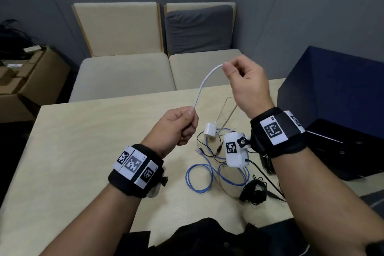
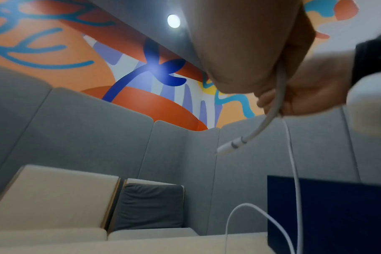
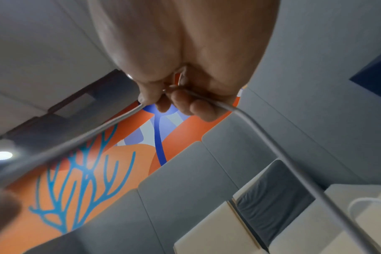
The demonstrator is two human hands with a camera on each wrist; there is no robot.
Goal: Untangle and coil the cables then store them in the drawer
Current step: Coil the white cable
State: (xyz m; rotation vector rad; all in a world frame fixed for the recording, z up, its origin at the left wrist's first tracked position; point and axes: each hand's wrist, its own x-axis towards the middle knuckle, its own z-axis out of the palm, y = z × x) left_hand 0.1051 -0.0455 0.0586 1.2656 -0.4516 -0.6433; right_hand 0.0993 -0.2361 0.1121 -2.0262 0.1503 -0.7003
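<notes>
White round-section charging cable (image 1: 204, 83) arcs between both hands above the pale wood-grain counter (image 1: 83, 151). The left hand (image 1: 176, 127) pinches it near the plug end; the right hand (image 1: 245, 85), higher and farther out, pinches it with curled fingers (image 3: 198, 108). The held span runs diagonally up to the right; its tail drops toward the pile. One blue network cable (image 1: 199, 181), thin black leads (image 1: 254, 192) of uncertain count and one white adapter (image 1: 209, 130) lie below.
</notes>
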